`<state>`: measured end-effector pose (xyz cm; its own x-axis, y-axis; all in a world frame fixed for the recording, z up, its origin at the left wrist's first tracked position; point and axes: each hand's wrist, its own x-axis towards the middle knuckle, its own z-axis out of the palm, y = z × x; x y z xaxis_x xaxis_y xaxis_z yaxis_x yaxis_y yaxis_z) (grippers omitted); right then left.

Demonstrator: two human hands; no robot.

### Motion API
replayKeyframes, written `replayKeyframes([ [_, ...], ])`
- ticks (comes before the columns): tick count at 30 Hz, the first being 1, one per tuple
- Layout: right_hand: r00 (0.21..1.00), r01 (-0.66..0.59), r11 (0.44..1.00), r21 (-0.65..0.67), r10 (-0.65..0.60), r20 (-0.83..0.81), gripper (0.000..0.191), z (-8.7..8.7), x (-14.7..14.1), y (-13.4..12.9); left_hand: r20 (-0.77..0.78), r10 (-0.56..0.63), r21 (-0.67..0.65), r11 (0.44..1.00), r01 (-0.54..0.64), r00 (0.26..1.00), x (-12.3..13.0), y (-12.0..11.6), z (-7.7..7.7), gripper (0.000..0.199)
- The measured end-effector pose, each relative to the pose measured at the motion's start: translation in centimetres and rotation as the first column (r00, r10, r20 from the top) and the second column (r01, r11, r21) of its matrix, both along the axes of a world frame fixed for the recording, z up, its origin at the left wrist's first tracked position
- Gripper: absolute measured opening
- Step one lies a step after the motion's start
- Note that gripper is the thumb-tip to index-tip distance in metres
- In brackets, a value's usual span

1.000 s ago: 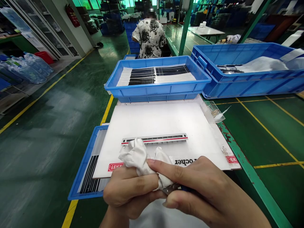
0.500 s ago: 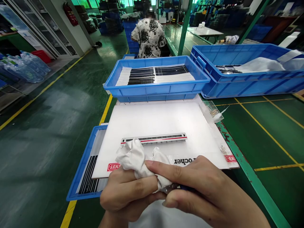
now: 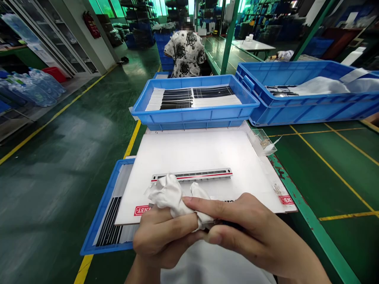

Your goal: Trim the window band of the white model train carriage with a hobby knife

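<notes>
A crumpled white cloth (image 3: 167, 193) is bunched between my two hands, above the front edge of the white board (image 3: 192, 148). My left hand (image 3: 166, 236) is closed round the lower part of the cloth. The fingers of my right hand (image 3: 245, 225) pinch the cloth from the right, and a dark object, mostly hidden, shows under them. Just beyond the cloth, a long narrow strip (image 3: 204, 174) with a red line lies across the board.
A blue tray (image 3: 195, 115) of black and white strips stands behind the board, with a larger blue bin (image 3: 310, 108) to its right. Another blue tray (image 3: 103, 205) sits lower left. A clear small box (image 3: 262, 142) is at the board's right edge. A person (image 3: 186, 53) sits beyond.
Both hands have shifted slightly, still holding the cloth, and the dark object beneath my right fingers is now more hidden. The whole view has tilted a little.
</notes>
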<state>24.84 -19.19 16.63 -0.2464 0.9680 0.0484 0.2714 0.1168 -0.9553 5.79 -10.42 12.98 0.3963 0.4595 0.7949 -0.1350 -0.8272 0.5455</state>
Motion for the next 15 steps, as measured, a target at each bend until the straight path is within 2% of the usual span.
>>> replayKeyframes([
  [2, 0.989, -0.015, 0.998, -0.063, 0.005, -0.149, 0.05, -0.5, 0.1, 0.3, 0.004, -0.05, -0.109, 0.993, 0.05, 0.999, 0.4, 0.1, 0.3, 0.019],
  [3, 0.963, -0.041, 0.993, -0.109, 0.01, -0.268, 0.054, -0.8, 0.0, 0.5, 0.023, -0.104, -0.208, 0.972, 0.106, 0.994, 0.6, 0.1, 0.4, 0.022],
  [4, 0.921, -0.078, 0.984, -0.158, 0.01, -0.39, 0.058, -1.0, -0.1, 0.7, 0.073, -0.18, -0.344, 0.919, 0.194, 0.981, 0.8, 0.0, 0.3, 0.025],
  [5, 0.868, -0.12, 0.973, -0.197, 0.006, -0.497, 0.062, -1.3, -0.2, 0.9, 0.158, -0.258, -0.482, 0.822, 0.302, 0.953, 1.0, -0.1, 0.2, 0.026],
  [6, 0.819, -0.157, 0.961, -0.226, -0.001, -0.574, 0.065, -1.5, -0.3, 1.0, 0.259, -0.319, -0.592, 0.694, 0.411, 0.912, 1.2, -0.2, 0.1, 0.026],
  [7, 0.786, -0.183, 0.953, -0.24, -0.005, -0.618, 0.068, -1.7, -0.4, 1.2, 0.352, -0.359, -0.658, 0.561, 0.501, 0.864, 1.5, -0.3, -0.1, 0.026],
  [8, 0.775, -0.192, 0.95, -0.245, -0.006, -0.632, 0.07, -1.9, -0.5, 1.2, 0.426, -0.377, -0.688, 0.455, 0.565, 0.822, 1.7, -0.5, -0.2, 0.025],
  [9, 0.779, -0.191, 0.951, -0.245, -0.005, -0.627, 0.073, -2.0, -0.5, 1.3, 0.48, -0.379, -0.698, 0.381, 0.606, 0.791, 1.9, -0.6, -0.3, 0.025],
  [12, 0.808, -0.159, 0.955, -0.251, -0.02, -0.589, 0.079, -2.2, -0.1, 0.9, 0.579, -0.358, -0.691, 0.262, 0.674, 0.733, 2.6, -0.4, 0.1, 0.032],
  [15, 0.85, -0.024, 0.978, -0.206, -0.089, -0.52, 0.078, -1.2, 0.8, 0.1, 0.691, -0.355, -0.661, 0.044, 0.749, 0.63, 3.1, 0.3, 1.7, 0.041],
])
